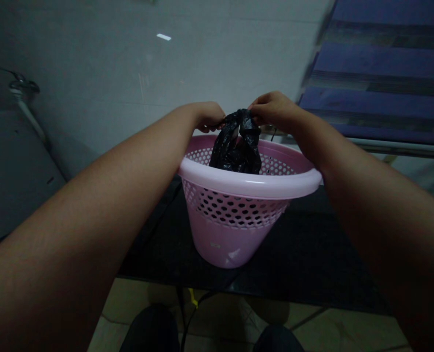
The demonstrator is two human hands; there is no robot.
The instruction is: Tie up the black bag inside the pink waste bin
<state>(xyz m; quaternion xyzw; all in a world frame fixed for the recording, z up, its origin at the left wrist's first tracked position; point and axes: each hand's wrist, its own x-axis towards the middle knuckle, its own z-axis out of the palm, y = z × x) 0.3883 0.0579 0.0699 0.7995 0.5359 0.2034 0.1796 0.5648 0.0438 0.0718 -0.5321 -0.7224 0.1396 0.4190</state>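
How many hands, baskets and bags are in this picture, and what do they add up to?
left hand and right hand: 2
pink plastic basket: 1
black plastic bag: 1
Total: 4

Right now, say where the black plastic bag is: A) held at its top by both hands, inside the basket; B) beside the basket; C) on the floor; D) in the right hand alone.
A. The left hand and right hand both pinch the top of the black plastic bag, whose lower part sits inside the pink basket.
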